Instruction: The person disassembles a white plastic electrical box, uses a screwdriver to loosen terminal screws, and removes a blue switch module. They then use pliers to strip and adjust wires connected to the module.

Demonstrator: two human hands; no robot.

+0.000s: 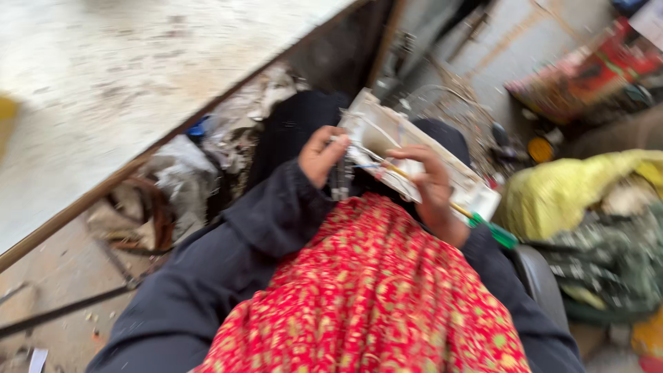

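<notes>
The picture is blurred by motion. A white flat board-like device (414,155) with wires on it rests on my lap, above red patterned cloth (366,290). My left hand (321,155) grips its left edge. My right hand (431,190) lies over its middle and holds a screwdriver (494,229) with a green handle that sticks out to the right. The tip of the tool points toward the wires near the board's middle. Dark sleeves cover both arms.
A pale worn tabletop (124,76) with a wooden edge fills the upper left. Under it lie scraps, rags and a rusty ring (155,214). At right sit a yellow bag (566,190), dark green cloth (615,262) and red packaging (587,76).
</notes>
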